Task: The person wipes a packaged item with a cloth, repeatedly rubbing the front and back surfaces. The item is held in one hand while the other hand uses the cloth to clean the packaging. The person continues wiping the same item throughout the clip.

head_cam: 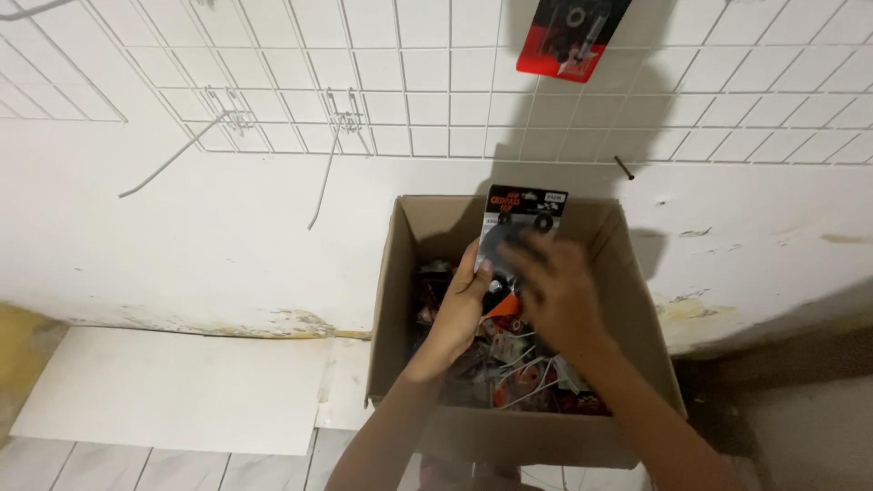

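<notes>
Upright, blister card [522, 218] in both hands [464, 300], long axis vertical.

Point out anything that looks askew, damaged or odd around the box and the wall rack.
Two wire hooks on the white wall grid droop at a slant instead of sticking straight out. The wall is stained and peeling near its base. Inside the cardboard box, the packets lie in a jumbled heap.

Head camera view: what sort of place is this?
Probably a small shop or stockroom. A white wire display grid with hooks hangs on the wall, one carded packet hangs there, and a cardboard box holds more.
</notes>
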